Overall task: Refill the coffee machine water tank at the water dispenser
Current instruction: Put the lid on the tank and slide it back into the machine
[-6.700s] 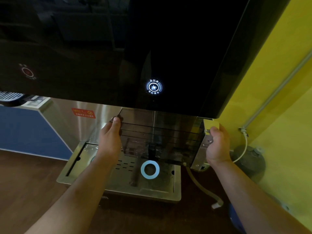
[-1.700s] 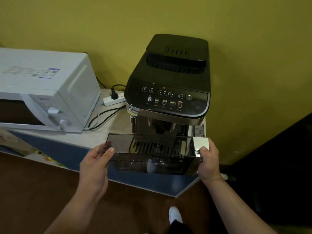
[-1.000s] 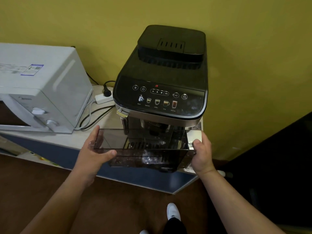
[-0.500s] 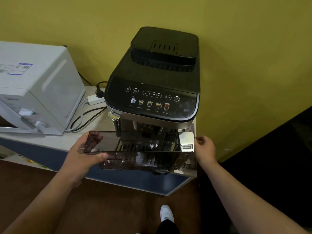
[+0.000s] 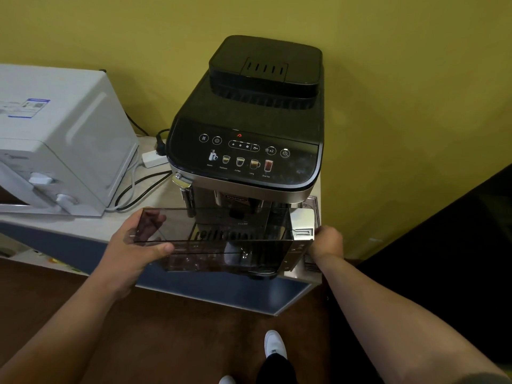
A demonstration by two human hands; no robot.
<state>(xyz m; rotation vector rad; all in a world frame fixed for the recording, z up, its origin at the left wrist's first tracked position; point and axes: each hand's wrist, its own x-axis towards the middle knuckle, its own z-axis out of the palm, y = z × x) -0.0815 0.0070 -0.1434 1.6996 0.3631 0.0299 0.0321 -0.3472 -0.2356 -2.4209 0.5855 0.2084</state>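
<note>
Because the smoked-plastic water tank point(image 5: 216, 236) is long and probably heavy with water, the person carries it level and crosswise between both hands, right in front of the coffee machine point(image 5: 249, 139). With the left hand point(image 5: 135, 245) cupped around the near end, thumb along the front wall and fingers showing through the tinted plastic, the right hand point(image 5: 327, 242) is curled at the silver end plate point(image 5: 302, 231); whether it grips or only steadies, I cannot tell. Judging by this, the tank is being lined up for its slot just beyond the right hand. Beyond the left hand, a white microwave point(image 5: 55, 151) and power strip point(image 5: 153, 157) share the pale table point(image 5: 110, 225), against a yellow wall point(image 5: 110, 37), over brown floor point(image 5: 194, 328).
</note>
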